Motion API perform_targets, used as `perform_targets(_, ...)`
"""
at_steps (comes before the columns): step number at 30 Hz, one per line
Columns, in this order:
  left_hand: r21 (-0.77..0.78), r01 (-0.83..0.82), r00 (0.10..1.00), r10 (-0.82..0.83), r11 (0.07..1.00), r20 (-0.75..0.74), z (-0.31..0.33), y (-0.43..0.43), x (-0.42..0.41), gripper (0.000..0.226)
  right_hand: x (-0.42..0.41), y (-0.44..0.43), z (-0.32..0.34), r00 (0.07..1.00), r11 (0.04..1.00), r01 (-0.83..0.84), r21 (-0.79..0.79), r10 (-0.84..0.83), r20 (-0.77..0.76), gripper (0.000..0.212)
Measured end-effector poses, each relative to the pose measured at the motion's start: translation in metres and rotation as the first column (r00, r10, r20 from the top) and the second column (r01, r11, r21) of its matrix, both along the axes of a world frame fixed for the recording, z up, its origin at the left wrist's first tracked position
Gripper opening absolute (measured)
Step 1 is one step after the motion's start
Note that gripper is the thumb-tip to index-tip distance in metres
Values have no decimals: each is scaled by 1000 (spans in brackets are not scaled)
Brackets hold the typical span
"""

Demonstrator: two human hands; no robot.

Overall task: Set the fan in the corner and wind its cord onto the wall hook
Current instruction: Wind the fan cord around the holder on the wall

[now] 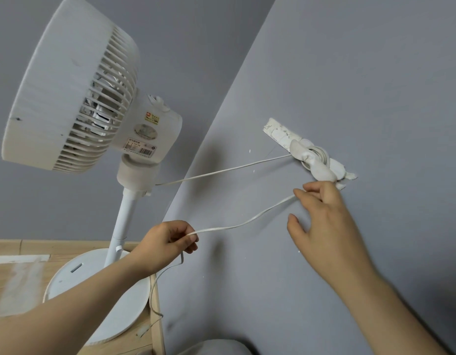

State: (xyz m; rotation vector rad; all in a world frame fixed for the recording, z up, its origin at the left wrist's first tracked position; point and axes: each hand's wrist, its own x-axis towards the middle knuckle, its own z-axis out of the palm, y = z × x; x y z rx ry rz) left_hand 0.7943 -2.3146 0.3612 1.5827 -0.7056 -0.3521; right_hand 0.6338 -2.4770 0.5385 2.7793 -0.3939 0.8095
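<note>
A white pedestal fan [75,83] stands in the corner on its round base [119,303]. Its white cord [237,225] leaves the neck, runs right to a white wall hook [315,160] and is looped around it several times. From the hook the cord comes down to my right hand [321,216], which pinches it between thumb and fingertips just below the hook. The cord then sags left to my left hand [170,239], which is closed on it. The loose end hangs down past the base toward the floor.
Grey walls [349,73] meet at the corner right behind the fan. The hook sits on a chipped white strip [280,131] on the right wall. A wooden floor [68,249] lies under the base. A grey rounded object [216,348] shows at the bottom edge.
</note>
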Motion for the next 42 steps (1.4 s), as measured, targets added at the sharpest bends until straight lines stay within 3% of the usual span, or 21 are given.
perform_targets(6, 51, 42, 999, -41, 998, -21, 6, 4, -4, 13, 22, 1, -13, 997, 997, -35, 71, 31, 64, 42)
perform_targets(13, 24, 169, 979, -165, 985, -121, 12, 14, -8, 18, 59, 0, -29, 991, 985, -92, 143, 78, 105, 16)
perform_targets(22, 6, 106, 985, -104, 994, -138, 12, 18, 1, 7, 80, 18, -20, 981, 960, -184, 210, 168, 94, 20)
perform_targets(29, 48, -281, 960, 281, 959, 14, 11, 14, 7, 6, 56, 47, 5, 989, 935, -143, 325, 145, 19, 19)
perform_targets(36, -16, -371, 928, 371, 929, 25, 12, 13, 6, 13, 53, 56, 24, 981, 963, -129, 235, 158, -111, 26)
perform_targets(42, -33, -400, 911, 402, 916, 91, 9, 14, 8, 17, 78, 45, 20, 897, 998, -53, -26, 36, -440, 27)
